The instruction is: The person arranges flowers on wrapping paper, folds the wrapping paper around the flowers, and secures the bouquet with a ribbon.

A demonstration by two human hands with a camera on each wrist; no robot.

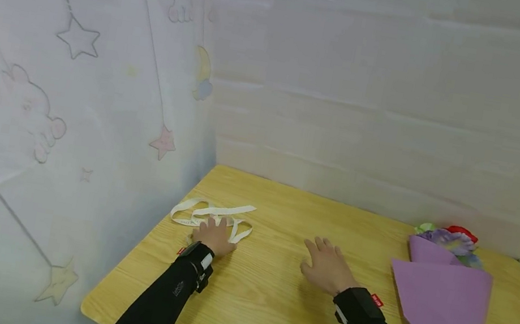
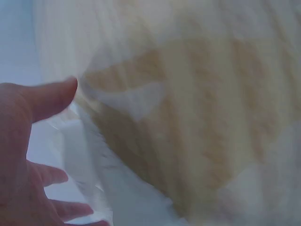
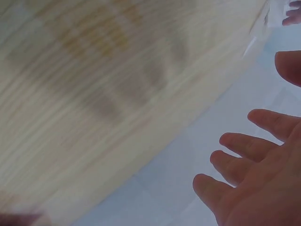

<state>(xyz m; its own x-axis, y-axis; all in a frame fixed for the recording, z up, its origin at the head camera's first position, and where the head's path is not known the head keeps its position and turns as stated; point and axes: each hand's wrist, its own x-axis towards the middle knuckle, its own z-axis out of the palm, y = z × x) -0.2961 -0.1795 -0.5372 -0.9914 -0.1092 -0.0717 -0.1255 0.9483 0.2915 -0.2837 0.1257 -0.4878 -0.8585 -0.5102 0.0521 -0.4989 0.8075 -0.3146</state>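
A loose, looping white ribbon (image 1: 226, 211) lies at the left of the table in the head view. My left hand (image 1: 215, 236) is over its near side, fingers spread and pointing away from me. In the left wrist view the ribbon (image 2: 127, 188) passes close by the fingers, with the thumb (image 2: 51, 99) held apart; whether they touch it I cannot tell. Near the middle of the table, my right hand (image 1: 329, 268) hovers palm down. Its fingers (image 3: 244, 146) are spread and hold nothing in the right wrist view.
On the right of the wooden table (image 1: 260, 282) lies purple wrapping paper (image 1: 448, 302), folded around artificial flowers (image 1: 453, 240) whose heads point to the back. A printed wall covering (image 1: 92, 117) borders the left side, and a pale sheet (image 1: 375, 118) hangs behind.
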